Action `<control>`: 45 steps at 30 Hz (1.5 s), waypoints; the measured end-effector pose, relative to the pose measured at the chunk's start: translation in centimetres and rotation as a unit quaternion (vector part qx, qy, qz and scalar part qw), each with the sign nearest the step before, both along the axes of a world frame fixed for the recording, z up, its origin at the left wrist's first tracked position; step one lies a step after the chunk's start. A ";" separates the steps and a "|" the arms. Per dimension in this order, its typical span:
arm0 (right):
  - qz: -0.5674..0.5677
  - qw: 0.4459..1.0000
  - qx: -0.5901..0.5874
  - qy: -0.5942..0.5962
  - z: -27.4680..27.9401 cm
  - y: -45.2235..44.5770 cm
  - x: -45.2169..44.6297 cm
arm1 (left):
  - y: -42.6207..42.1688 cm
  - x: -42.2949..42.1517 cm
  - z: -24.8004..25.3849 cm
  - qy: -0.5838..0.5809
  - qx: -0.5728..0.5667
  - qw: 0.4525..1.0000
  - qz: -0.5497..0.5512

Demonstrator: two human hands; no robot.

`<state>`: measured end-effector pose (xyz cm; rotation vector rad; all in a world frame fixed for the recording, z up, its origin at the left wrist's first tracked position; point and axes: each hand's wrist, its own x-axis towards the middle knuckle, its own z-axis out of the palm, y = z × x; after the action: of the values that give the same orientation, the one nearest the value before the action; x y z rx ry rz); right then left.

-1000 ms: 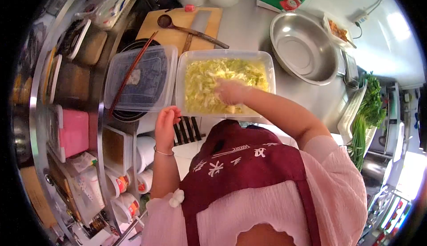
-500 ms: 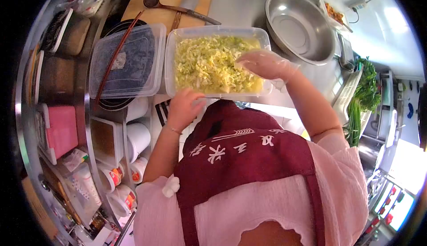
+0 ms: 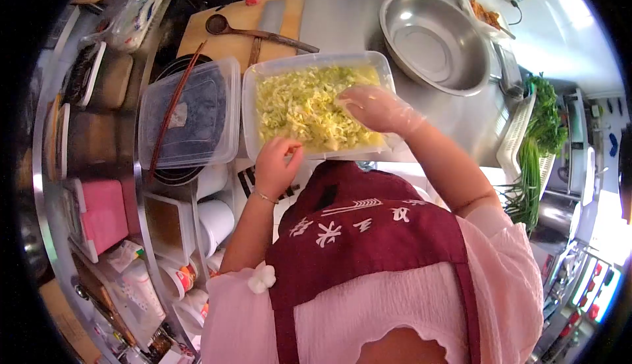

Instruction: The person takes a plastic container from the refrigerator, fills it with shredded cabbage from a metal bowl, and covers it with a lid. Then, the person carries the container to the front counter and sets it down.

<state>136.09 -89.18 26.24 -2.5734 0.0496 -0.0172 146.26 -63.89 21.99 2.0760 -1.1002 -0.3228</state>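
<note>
A clear plastic container full of wet, pale yellow-green shredded cabbage stands at the counter's near edge. My left hand is closed at its near left corner, fingers curled over the rim. In a clear plastic glove, my right hand reaches in from the right. Its fingers bend down into the cabbage, and their tips are partly hidden there. Left of the container lies a clear plastic lid with brown chopsticks across it.
Behind are a wooden cutting board, a cleaver and a dark ladle. A large steel bowl stands at back right, near a tray of reddish-brown food. Green vegetables sit in a basket at right. Shelves line the left side.
My right hand has moved left and bent its fingers down into the cabbage. My left hand stays at the near left corner. The view has shifted slightly.
</note>
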 end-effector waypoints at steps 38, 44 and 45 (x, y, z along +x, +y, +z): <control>-0.064 0.630 0.770 0.083 0.9 -1.0 -3.0 | -10.2 1.6 2.2 0.060 -0.125 0.989 -0.043; -0.026 0.663 0.742 0.095 1.0 0.0 -2.6 | -8.8 2.9 1.9 -0.030 -0.140 0.990 0.009; -0.022 0.676 0.730 0.099 1.1 0.2 -2.5 | -8.5 3.2 1.7 -0.032 -0.139 0.990 0.011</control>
<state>133.62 -88.96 27.30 -0.9231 0.1379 0.2034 149.51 -72.38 23.74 1.8580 -1.0923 -0.0863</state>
